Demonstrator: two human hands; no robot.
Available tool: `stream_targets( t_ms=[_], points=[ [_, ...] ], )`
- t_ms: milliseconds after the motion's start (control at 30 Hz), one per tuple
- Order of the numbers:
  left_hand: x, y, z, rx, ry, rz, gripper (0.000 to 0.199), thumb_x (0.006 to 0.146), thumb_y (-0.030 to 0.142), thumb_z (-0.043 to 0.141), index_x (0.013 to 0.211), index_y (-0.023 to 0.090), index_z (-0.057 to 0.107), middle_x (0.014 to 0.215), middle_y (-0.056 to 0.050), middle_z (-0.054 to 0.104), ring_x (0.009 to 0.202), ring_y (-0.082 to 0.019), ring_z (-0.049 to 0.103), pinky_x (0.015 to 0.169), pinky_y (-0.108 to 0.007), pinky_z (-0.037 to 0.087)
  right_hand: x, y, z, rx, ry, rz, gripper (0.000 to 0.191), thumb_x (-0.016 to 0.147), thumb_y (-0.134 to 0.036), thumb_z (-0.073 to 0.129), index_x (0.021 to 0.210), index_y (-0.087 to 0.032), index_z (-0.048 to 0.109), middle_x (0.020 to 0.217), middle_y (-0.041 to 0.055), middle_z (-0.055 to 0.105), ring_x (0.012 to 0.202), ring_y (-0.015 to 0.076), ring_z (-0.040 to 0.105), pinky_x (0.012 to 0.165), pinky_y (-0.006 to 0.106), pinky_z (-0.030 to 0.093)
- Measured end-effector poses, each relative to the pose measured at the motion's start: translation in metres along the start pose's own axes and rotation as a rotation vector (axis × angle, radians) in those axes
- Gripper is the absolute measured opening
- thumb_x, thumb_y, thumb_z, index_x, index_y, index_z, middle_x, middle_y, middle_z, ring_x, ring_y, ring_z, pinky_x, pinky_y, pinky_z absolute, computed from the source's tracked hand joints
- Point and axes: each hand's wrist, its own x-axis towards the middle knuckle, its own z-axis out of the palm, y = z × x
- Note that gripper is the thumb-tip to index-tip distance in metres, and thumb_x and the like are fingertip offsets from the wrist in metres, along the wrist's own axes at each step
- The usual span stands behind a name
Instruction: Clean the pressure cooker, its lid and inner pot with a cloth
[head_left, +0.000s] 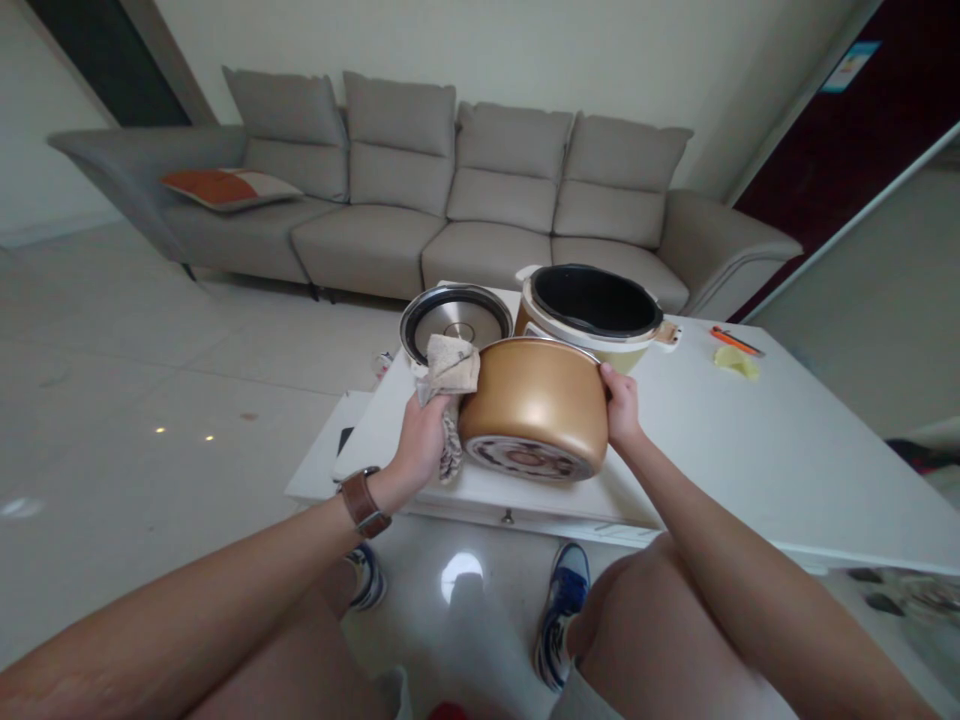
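Note:
A gold rice cooker inner pot point(541, 405) is tilted in front of me, its stained underside partly turned toward me. My right hand point(622, 404) grips the pot's rim on the right side. In my left hand point(424, 432) is a bunched, patterned cloth point(453, 366), held against the pot's left side. Behind the pot stands the rice cooker body point(585, 335), open, with a black interior. Its round metal lid point(480, 318) is raised at the left of the body. The inside of the inner pot is hidden from me.
Everything stands on a white table point(712, 440) with a drawer knob point(508, 517) on its near side. An orange utility knife point(736, 342) and a yellow scrap point(736, 362) lie to the right. A grey sofa point(495, 250) with an orange-and-white cushion point(229, 188) is behind.

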Motion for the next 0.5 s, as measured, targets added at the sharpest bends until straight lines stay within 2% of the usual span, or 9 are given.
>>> stream_targets(
  t_ms=[133, 267, 367, 500],
  points=[
    [-0.003, 0.016, 0.005, 0.028, -0.02, 0.057, 0.02, 0.083, 0.031, 0.061, 0.098, 0.024, 0.072, 0.094, -0.006, 0.078, 0.129, -0.029, 0.063, 0.123, -0.051, 0.036, 0.007, -0.009, 0.001, -0.195, -0.047, -0.094, 0.066, 0.079, -0.076, 0.064, 0.05, -0.023, 0.039, 0.05, -0.0048, 0.033, 0.053, 0.0109, 0.031, 0.05, 0.029, 0.024],
    [-0.003, 0.013, 0.006, 0.034, -0.074, 0.11, 0.024, 0.085, 0.032, 0.062, 0.105, 0.023, 0.072, 0.097, -0.007, 0.078, 0.126, -0.029, 0.064, 0.122, -0.052, 0.037, 0.009, -0.03, 0.003, -0.263, -0.096, -0.159, 0.059, 0.084, -0.068, 0.064, 0.053, -0.021, 0.046, 0.054, -0.0035, 0.037, 0.056, 0.0114, 0.034, 0.052, 0.029, 0.028],
    [-0.005, 0.007, 0.006, 0.075, -0.111, 0.134, 0.03, 0.086, 0.032, 0.061, 0.112, 0.022, 0.072, 0.101, -0.007, 0.078, 0.126, -0.029, 0.064, 0.123, -0.052, 0.037, 0.006, -0.042, 0.005, -0.236, -0.096, -0.116, 0.054, 0.081, -0.064, 0.068, 0.055, -0.02, 0.051, 0.055, -0.0031, 0.04, 0.055, 0.0108, 0.034, 0.05, 0.028, 0.027],
    [-0.01, 0.009, 0.009, 0.09, -0.083, 0.131, 0.038, 0.086, 0.032, 0.061, 0.121, 0.021, 0.071, 0.111, -0.008, 0.077, 0.126, -0.029, 0.064, 0.12, -0.052, 0.041, 0.004, -0.041, 0.005, -0.168, -0.062, -0.01, 0.061, 0.076, -0.068, 0.072, 0.049, -0.022, 0.042, 0.05, -0.0047, 0.033, 0.049, 0.0085, 0.025, 0.045, 0.027, 0.019]
  ],
)
